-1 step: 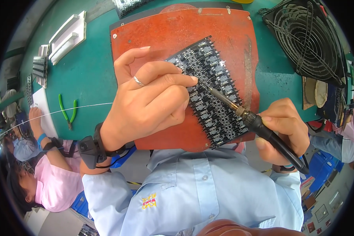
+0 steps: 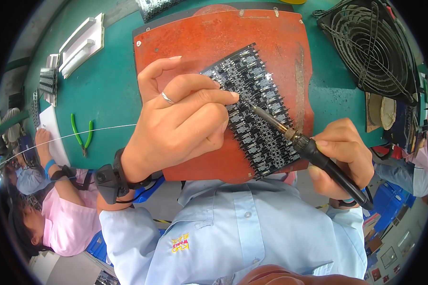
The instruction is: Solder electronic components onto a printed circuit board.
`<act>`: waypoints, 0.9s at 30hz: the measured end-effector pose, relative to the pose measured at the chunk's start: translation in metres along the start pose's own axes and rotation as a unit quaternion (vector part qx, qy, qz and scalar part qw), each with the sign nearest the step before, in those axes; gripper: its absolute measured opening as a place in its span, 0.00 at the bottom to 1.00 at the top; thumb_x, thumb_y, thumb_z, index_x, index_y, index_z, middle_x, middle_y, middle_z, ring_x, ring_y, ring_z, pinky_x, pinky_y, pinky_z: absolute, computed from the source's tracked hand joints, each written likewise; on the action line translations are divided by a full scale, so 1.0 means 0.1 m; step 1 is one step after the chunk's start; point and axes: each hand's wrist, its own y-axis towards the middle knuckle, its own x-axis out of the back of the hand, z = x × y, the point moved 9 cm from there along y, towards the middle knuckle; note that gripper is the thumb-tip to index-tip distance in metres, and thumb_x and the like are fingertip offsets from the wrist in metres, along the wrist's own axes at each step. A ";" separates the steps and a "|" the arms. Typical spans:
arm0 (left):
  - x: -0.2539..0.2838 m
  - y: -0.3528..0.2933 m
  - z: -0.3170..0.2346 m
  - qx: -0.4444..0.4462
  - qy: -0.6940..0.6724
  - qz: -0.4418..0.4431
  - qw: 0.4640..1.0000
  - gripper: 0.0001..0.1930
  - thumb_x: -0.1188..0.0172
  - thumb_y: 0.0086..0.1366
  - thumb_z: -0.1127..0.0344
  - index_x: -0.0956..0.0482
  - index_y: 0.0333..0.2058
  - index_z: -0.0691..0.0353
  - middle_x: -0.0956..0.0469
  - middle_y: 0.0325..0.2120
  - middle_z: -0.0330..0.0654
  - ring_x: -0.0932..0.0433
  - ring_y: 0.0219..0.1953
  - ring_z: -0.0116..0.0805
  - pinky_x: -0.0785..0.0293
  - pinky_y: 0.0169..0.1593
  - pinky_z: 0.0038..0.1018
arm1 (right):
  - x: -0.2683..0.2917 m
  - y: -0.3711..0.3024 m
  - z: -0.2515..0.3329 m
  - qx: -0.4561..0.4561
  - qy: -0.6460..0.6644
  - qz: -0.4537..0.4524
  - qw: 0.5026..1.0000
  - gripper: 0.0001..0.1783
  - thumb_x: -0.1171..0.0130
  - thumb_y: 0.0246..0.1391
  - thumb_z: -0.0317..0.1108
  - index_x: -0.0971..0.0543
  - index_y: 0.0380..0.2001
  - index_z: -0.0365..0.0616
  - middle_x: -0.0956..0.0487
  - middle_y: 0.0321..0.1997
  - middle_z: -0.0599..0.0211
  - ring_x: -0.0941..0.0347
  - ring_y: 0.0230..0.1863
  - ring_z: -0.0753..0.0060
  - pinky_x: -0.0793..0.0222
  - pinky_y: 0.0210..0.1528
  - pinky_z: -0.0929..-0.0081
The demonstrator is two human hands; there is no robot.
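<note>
A black circuit board panel, packed with rows of small components, lies aslant on a red mat. My left hand is over its left side, thumb and fingers closed on a thin solder wire that comes in from the left. The wire's end is hidden near my fingertips. In my right hand is a soldering iron with a black handle, gripped like a pen. Its tip points up and left, at the panel's middle rows, just right of my left fingertips. Whether it touches the board I cannot tell.
Green-handled cutters lie on the green table left of the mat. A black fan with a wire guard stands at the far right. White trays are at the far left. Another person in a pink sleeve sits to the left.
</note>
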 end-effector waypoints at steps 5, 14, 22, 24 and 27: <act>0.00 -0.01 -0.01 -0.001 0.002 0.010 1.000 0.09 0.35 0.45 0.77 0.25 0.22 0.55 0.14 0.35 0.29 0.20 0.38 0.32 0.43 0.64 0.45 | -0.03 0.01 0.01 -0.003 0.000 0.016 1.000 0.20 0.31 0.37 0.22 0.23 0.38 0.33 0.19 0.34 0.53 0.24 0.30 0.57 0.28 0.32 0.66; 0.02 0.12 -0.08 0.015 0.030 0.040 0.999 0.10 0.32 0.45 0.75 0.24 0.24 0.54 0.16 0.32 0.29 0.21 0.40 0.32 0.42 0.63 0.44 | -0.05 0.00 0.07 -0.011 -0.003 0.015 1.000 0.22 0.31 0.34 0.19 0.22 0.38 0.32 0.19 0.34 0.52 0.24 0.30 0.57 0.28 0.32 0.67; -0.04 0.23 -0.09 -0.006 0.044 0.065 0.997 0.10 0.33 0.46 0.74 0.24 0.25 0.54 0.21 0.30 0.30 0.23 0.39 0.32 0.41 0.62 0.43 | -0.05 0.01 0.08 -0.007 -0.012 0.016 1.000 0.22 0.31 0.33 0.19 0.22 0.38 0.32 0.19 0.34 0.54 0.24 0.30 0.57 0.28 0.33 0.67; -0.06 0.25 -0.10 -0.005 0.046 0.076 0.996 0.10 0.33 0.46 0.74 0.24 0.25 0.54 0.21 0.29 0.30 0.23 0.39 0.32 0.41 0.61 0.43 | -0.05 0.00 0.07 -0.005 -0.012 0.014 1.000 0.22 0.31 0.32 0.18 0.22 0.38 0.32 0.19 0.34 0.54 0.24 0.30 0.57 0.28 0.33 0.67; -0.09 0.27 -0.08 -0.005 0.045 0.100 0.994 0.09 0.34 0.47 0.75 0.24 0.26 0.54 0.23 0.29 0.31 0.24 0.39 0.33 0.39 0.60 0.43 | -0.05 0.00 0.07 -0.004 -0.011 0.010 1.000 0.23 0.31 0.31 0.18 0.22 0.38 0.32 0.19 0.33 0.54 0.24 0.30 0.57 0.28 0.33 0.67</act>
